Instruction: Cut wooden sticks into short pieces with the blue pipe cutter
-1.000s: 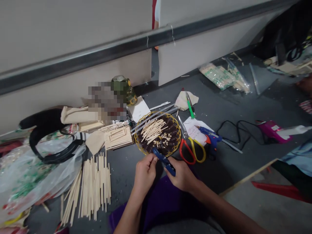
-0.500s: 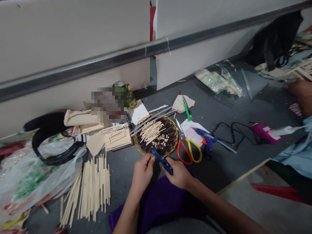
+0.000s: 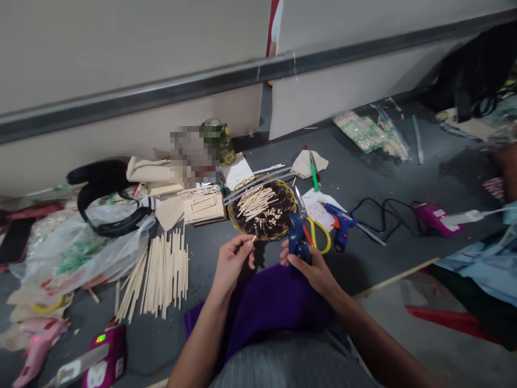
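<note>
My left hand (image 3: pixel 232 261) pinches a short wooden stick (image 3: pixel 250 241) whose tip points toward the round yellow-rimmed basket (image 3: pixel 262 234). The basket holds several cut stick pieces. My right hand (image 3: pixel 311 267) is closed around blue-handled cutters (image 3: pixel 298 237), held upright just right of the basket and apart from the stick. A purple cloth (image 3: pixel 274 302) lies over my lap below both hands.
Long wooden sticks (image 3: pixel 163 272) lie in a pile at left, beside plastic bags (image 3: pixel 76 253). Red-and-yellow scissors (image 3: pixel 319 234), a blue glue gun (image 3: pixel 341 223) and a pink device (image 3: pixel 434 215) with a black cord sit at right. A small stick frame (image 3: pixel 204 205) lies behind the basket.
My right hand has lifted the cutters away from the stick and turned them upright to the right. The left hand still pinches the stick. The view has shifted, showing more floor at the left.
</note>
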Demonstrator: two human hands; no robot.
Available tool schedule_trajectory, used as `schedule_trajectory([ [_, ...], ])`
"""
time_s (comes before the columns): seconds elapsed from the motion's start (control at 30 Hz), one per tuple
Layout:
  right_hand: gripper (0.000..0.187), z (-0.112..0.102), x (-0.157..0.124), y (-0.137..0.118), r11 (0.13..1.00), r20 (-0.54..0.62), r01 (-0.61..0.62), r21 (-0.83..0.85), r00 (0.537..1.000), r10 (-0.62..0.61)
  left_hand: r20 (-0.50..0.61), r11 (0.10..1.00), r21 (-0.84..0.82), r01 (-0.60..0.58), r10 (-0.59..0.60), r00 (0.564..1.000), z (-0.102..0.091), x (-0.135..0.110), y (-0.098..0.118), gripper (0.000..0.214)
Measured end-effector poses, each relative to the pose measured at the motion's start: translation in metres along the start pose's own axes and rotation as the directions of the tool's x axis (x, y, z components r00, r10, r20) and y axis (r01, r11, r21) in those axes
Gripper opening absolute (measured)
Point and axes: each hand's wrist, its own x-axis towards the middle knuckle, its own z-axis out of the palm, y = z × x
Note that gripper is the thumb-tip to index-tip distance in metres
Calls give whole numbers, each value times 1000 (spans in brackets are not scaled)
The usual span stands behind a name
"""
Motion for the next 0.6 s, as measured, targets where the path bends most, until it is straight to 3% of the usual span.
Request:
schedule_trajectory([
  [0.13,14,6,-6,-4,944,65,137,-300,990,-123,8,997,-73,1,0,1000,5,-10,5,38],
  [0.27,15,16,-13,-1,890,81,200,-410,980,-183,-10,993,-115,-26,25,1000,7,-22,7,39],
  [0.47,17,25,-17,3,947,-51,151,-283,984,-172,62,988,-147,39,-30,998,8,-32,7,38],
  [0.6,23,31,-11,-6,961,-66,214,-176,971,-228,126,986,-136,100,-83,988,16,-38,6,40],
])
